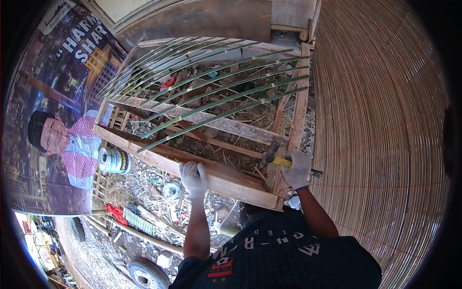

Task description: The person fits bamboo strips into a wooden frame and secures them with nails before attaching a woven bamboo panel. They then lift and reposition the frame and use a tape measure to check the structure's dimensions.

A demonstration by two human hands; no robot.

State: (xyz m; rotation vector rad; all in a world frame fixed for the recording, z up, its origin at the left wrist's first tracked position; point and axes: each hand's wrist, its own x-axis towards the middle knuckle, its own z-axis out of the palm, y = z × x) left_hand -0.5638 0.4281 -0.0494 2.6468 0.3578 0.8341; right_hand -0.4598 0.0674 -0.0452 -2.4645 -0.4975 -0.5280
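My right hand [297, 170], in a white glove, is wrapped round the yellow and black handle of a hammer [275, 158] at the near right corner of a wooden frame [231, 185]. The hammer's dark head points left, over the frame. On the near beam rests my left hand [194, 179], also gloved, its fingers bent over the beam's top edge. Green bamboo strips [221, 101] lie side by side across the frame, with gaps between them. Whether the hammer touches the wood I cannot tell.
A bamboo-slat blind [375, 106] stands close on the right. To the left hangs a printed banner [53, 96], with a paint can [114, 160] beside it. Rubble and straw cover the ground, with a tyre [147, 274] and bamboo poles [144, 237] at lower left.
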